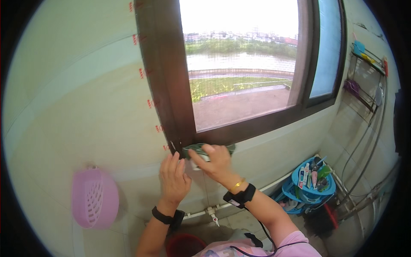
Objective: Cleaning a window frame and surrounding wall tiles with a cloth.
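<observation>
A green cloth [200, 148] with pale lines lies against the lower left corner of the dark brown window frame [250, 130]. My right hand [214, 162] presses on it from the front, with fingers spread and somewhat blurred. To its left, my left hand [175, 178] is raised near the frame's corner with its fingers extended and nothing visible in it; whether the fingertips touch the wall or frame cannot be told. A small white patch shows under the cloth. Black straps are on both wrists.
A pink perforated basket [95, 197] hangs on the tiled wall at left. Below are a white pipe with a tap [213, 216] and a red basin [185, 245]. At right stand a blue rack [313, 189] holding tubes and cups, a broom [321, 220], and a wall shelf [367, 61] with hoses.
</observation>
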